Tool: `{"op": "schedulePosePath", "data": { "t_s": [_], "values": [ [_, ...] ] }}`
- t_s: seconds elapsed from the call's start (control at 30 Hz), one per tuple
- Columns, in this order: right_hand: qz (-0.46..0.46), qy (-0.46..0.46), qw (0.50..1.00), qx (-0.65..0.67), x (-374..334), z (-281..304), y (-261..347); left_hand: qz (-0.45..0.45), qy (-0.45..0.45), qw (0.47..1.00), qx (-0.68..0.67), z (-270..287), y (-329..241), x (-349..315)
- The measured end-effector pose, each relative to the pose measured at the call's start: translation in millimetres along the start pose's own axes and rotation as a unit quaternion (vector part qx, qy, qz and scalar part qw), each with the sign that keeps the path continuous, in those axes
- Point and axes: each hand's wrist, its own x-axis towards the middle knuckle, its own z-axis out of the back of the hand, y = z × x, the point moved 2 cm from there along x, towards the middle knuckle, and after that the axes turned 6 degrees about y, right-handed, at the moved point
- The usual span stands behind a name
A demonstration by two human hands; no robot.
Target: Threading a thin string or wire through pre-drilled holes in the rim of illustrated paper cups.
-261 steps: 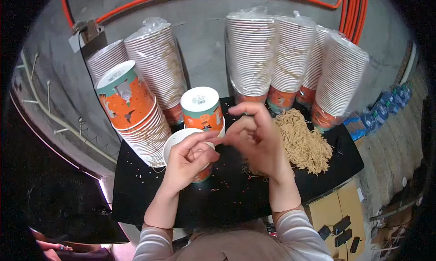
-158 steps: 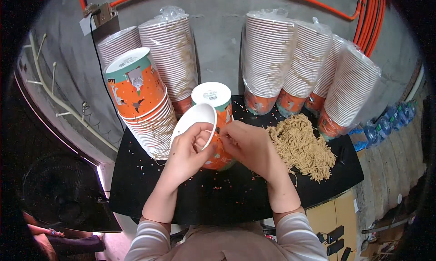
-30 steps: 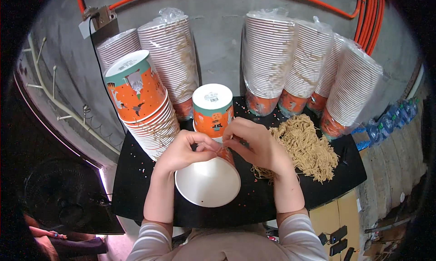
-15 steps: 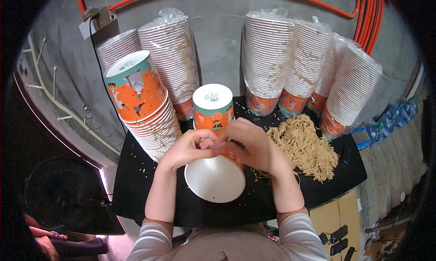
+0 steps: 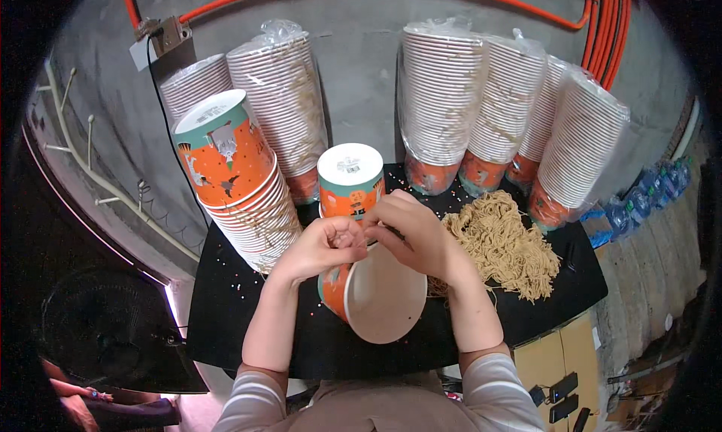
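Note:
An orange paper bucket with a white inside is tilted below my hands, its mouth toward me. I cannot tell whether it rests on the table or hangs. Just above its rim, my left hand has curled fingers with thumb and forefinger pinched. My right hand meets it there, fingertips together, partly covering the bucket. Whatever is between the fingers is too small to make out. Behind them, another orange bucket stands upside down, white base up. Beside my right wrist lies a heap of tan cords.
A tall nested stack of buckets leans at the left on the black table. Plastic-wrapped bucket stacks line the concrete wall. Small pale bits are scattered over the tabletop. A dark fan is at lower left.
The tilted bucket has turned and shifted right, so its orange side now shows at the left. Both hands stay pinched together in nearly the same place.

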Motion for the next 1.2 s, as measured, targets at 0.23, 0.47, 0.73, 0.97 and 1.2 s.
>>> {"op": "schedulePosePath", "data": {
  "t_s": [0.23, 0.47, 0.73, 0.97, 1.2],
  "values": [
    [-0.023, -0.006, 1.000, 0.001, 1, -2, -5, -0.058, -0.063, 0.995, 0.051, -13, -3, 7],
    [-0.035, -0.013, 0.999, 0.001, 2, -4, -12, -0.041, -0.125, 0.987, 0.097, -8, -2, 4],
    [-0.144, -0.022, 0.981, 0.128, 0, -7, -24, -0.285, -0.250, 0.842, 0.385, -12, -13, 12],
    [-0.170, -0.034, 0.959, 0.222, -2, -22, -41, -0.311, -0.286, 0.753, 0.505, -13, -10, 13],
    [-0.164, -0.056, 0.970, 0.170, -2, -22, -42, -0.362, -0.301, 0.683, 0.558, -13, -1, 14]
  ]
}}
